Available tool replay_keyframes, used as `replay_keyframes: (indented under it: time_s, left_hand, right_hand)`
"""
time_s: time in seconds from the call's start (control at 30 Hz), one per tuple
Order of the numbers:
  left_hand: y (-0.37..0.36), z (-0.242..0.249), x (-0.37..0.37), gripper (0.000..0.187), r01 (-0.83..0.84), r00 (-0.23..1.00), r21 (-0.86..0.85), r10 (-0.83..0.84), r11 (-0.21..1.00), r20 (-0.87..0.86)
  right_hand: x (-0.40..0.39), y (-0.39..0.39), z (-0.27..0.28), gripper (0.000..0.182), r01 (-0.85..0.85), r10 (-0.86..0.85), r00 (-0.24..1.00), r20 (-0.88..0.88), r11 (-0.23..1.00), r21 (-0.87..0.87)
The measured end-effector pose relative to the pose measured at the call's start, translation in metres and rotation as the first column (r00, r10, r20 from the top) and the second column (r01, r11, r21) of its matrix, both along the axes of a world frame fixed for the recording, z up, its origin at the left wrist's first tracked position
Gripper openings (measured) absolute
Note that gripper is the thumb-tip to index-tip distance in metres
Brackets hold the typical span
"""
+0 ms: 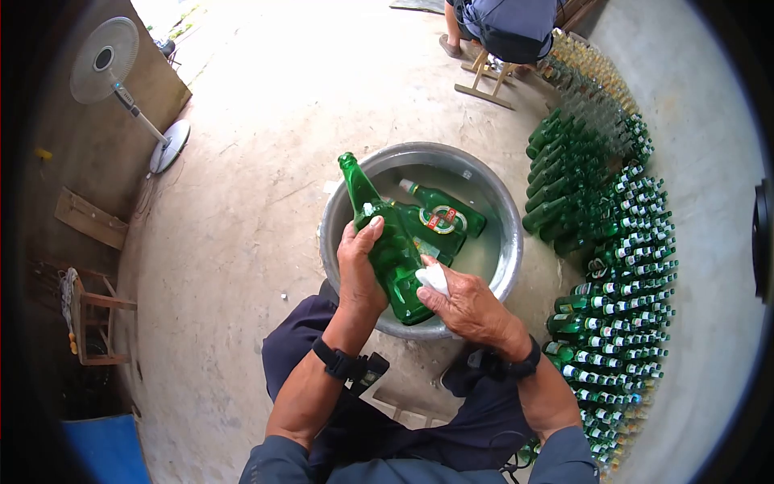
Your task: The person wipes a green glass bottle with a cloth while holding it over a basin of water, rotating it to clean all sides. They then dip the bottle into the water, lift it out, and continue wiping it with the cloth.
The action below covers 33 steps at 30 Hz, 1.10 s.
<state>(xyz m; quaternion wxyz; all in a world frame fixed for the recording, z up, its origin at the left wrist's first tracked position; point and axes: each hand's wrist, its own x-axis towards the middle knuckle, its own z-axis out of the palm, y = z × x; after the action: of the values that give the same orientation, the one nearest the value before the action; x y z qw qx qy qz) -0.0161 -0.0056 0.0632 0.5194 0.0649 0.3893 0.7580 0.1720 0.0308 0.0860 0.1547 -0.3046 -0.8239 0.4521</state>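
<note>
A green glass bottle is tilted over a metal basin, its neck pointing up and left. My left hand is wrapped round the bottle's body, the thumb near a small white patch. Beside the bottle's base, my right hand pinches a crumpled white piece, perhaps paper or cloth. Inside the basin, labelled green bottles lie in cloudy water, partly hidden behind the held bottle.
Many green bottles stand and lie in rows along the right wall. A seated person is on a wooden stool at the top. A fan stands upper left, a wooden chair at the left.
</note>
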Motion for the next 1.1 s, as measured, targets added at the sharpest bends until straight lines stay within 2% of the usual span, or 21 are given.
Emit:
replay_keyframes:
  time_s: [0.03,0.1,0.2,0.23,0.37,0.43,0.47,0.57,0.63,0.73,0.8,0.87,0.93,0.97,1.0,1.07,1.1]
  left_hand:
    - [0.0,0.002,0.002,0.029,0.004,1.0,-0.005,-0.004,1.0,0.0]
    - [0.003,0.006,0.004,0.028,0.009,0.998,0.003,-0.009,1.0,-0.062]
    - [0.005,0.001,0.008,0.027,0.027,1.0,-0.003,-0.027,1.0,-0.004]
    - [0.005,0.001,0.009,0.027,0.024,1.0,-0.006,-0.024,1.0,-0.003]
    - [0.004,0.006,0.011,0.023,0.033,0.999,-0.034,-0.033,0.999,0.003]
    - [0.004,0.006,0.011,0.023,0.039,0.999,-0.038,-0.039,0.999,-0.004]
    - [0.005,0.003,0.01,0.023,0.046,0.999,-0.026,-0.046,0.999,0.003]
    - [0.004,0.003,0.012,0.025,0.063,0.998,0.001,-0.063,0.998,-0.014]
    - [0.002,0.008,0.015,0.027,0.101,0.994,0.015,-0.1,0.995,-0.044]
    - [0.004,0.01,0.011,0.03,0.073,0.996,0.024,-0.072,0.997,-0.045]
    - [0.004,0.01,0.009,0.029,0.046,0.999,0.024,-0.046,0.999,-0.025]
    - [0.003,0.007,0.005,0.028,0.102,0.995,0.028,-0.102,0.994,0.02]
    - [0.001,0.01,0.004,0.027,0.135,0.989,0.041,-0.137,0.99,0.055]
    - [0.0,0.012,0.003,0.025,0.173,0.98,0.053,-0.177,0.983,0.089]
    - [0.0,0.013,0.002,0.025,0.168,0.981,0.052,-0.172,0.984,0.088]
    - [0.0,0.014,0.0,0.024,0.191,0.974,0.098,-0.201,0.977,0.103]
    - [0.001,0.01,-0.001,0.024,0.186,0.975,0.096,-0.196,0.978,0.105]
  right_hand:
    - [0.002,0.001,-0.003,0.063,0.004,-0.004,1.0,0.0,1.0,-0.005]
    - [0.003,0.005,-0.01,0.068,-0.022,0.004,0.998,-0.06,0.95,-0.31]
    - [0.001,0.012,-0.022,0.069,-0.029,-0.028,0.99,-0.14,0.921,-0.388]
    - [0.0,0.011,-0.017,0.061,-0.003,-0.07,0.987,-0.144,0.894,-0.448]
    - [-0.003,0.009,-0.014,0.048,0.006,-0.058,0.994,-0.096,0.883,-0.469]
    - [-0.01,0.0,-0.013,0.04,0.168,-0.23,0.969,-0.086,0.877,-0.45]
    - [-0.013,-0.002,-0.015,0.04,0.17,-0.231,0.969,-0.085,0.877,-0.449]
    - [-0.023,-0.004,-0.026,0.049,0.403,-0.46,0.882,-0.1,0.848,-0.345]
    - [-0.022,-0.002,-0.04,0.05,0.402,-0.461,0.882,-0.094,0.843,-0.357]
    - [-0.021,0.001,-0.037,0.056,0.377,-0.425,0.904,-0.039,0.838,-0.394]
    - [-0.022,0.0,-0.03,0.061,0.363,-0.431,0.9,-0.068,0.826,-0.433]
    - [-0.016,0.004,-0.037,0.065,0.316,-0.396,0.916,-0.064,0.811,-0.492]
    - [-0.017,0.005,-0.038,0.065,0.232,-0.48,0.85,-0.216,0.71,-0.665]
    - [-0.007,0.008,-0.03,0.061,0.204,-0.387,0.905,-0.174,0.757,-0.62]
    - [-0.004,0.009,-0.022,0.061,0.2,-0.382,0.907,-0.174,0.758,-0.621]
    - [0.001,0.01,-0.008,0.058,0.141,-0.205,0.977,-0.059,0.828,-0.542]
    - [0.004,0.011,-0.002,0.054,0.112,-0.187,0.98,-0.073,0.809,-0.577]
